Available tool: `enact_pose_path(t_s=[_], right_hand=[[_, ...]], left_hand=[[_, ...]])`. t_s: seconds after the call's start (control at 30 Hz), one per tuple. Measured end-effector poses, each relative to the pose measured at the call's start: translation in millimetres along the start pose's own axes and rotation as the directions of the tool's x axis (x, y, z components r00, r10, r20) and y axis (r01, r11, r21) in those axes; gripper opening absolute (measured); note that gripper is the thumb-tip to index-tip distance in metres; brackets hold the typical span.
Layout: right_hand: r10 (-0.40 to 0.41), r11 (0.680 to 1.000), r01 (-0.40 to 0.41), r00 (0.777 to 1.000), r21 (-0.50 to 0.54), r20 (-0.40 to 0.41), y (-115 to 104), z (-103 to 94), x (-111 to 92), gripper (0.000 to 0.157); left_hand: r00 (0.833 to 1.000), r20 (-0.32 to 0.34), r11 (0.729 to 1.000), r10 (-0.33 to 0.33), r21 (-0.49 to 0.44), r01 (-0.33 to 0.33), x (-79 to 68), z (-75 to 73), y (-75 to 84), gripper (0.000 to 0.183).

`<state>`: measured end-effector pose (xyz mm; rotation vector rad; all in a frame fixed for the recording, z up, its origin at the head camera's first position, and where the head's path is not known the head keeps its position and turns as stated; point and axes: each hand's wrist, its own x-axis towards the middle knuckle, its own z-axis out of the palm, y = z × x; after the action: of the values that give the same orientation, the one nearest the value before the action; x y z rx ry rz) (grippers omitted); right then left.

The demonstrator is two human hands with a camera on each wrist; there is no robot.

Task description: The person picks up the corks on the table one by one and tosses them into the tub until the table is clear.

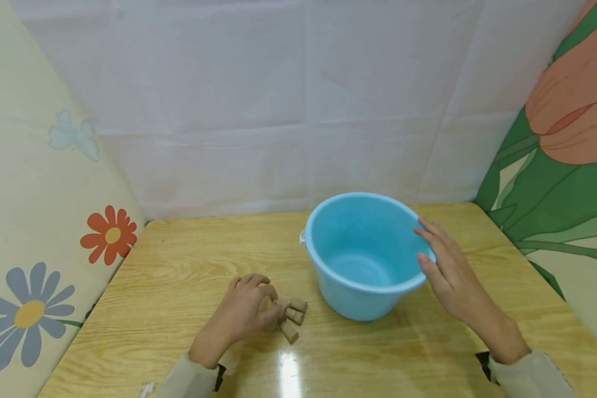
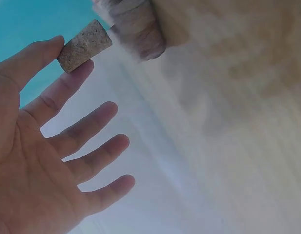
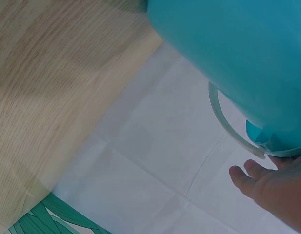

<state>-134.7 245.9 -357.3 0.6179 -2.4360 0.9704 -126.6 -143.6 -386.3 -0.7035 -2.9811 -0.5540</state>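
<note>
Pinching one cork (image 2: 85, 46), other fingers spread, left hand (image 1: 247, 309) is left of the bucket (image 1: 358, 301); right hand (image 1: 453, 276), fingers straight, touches its right side.

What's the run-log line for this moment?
left hand: pinching cork | right hand: touching blue bucket at rim | bucket: on table | other corks: on table beside bucket

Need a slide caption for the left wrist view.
The left hand pinches a cork, with more corks blurred at the top and the blue bucket at upper left.
</note>
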Motion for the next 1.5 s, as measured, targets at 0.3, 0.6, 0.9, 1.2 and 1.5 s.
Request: enact_pose_path(t_s=[0.3, 0.6, 0.9, 1.2, 1.5], right_hand=[[0.007, 1.0, -0.007, 1.0, 0.025, 0.0, 0, 1.1, -2, 0.045], [0.009, 1.0, -0.009, 1.0, 0.023, -0.002, -2, -0.2, -2, 0.046], [0.004, 1.0, -0.004, 1.0, 0.013, 0.003, -2, -1.2, -3, 0.047], [0.008, 1.0, -0.008, 1.0, 0.011, 0.01, -2, -2.0, -1, 0.048], [0.014, 1.0, -0.014, 1.0, 0.006, 0.021, -2, -2.1, 0, 0.048]], left_hand=[[0.989, -0.146, 0.999, 0.028, 0.037, -0.023, 5.2, -12.0, 2.6, 0.017], [0.913, -0.377, 0.986, 0.154, 0.114, -0.119, 16.4, -26.8, 4.6, 0.024], [0.833, -0.516, 0.98, 0.201, 0.107, -0.17, 23.1, -39.9, 11.8, 0.021], [0.779, -0.59, 0.976, 0.212, 0.09, -0.197, 27.4, -51.6, 21.7, 0.018], [0.728, -0.635, 0.962, 0.257, 0.095, -0.257, 34.2, -57.1, 31.4, 0.02]])
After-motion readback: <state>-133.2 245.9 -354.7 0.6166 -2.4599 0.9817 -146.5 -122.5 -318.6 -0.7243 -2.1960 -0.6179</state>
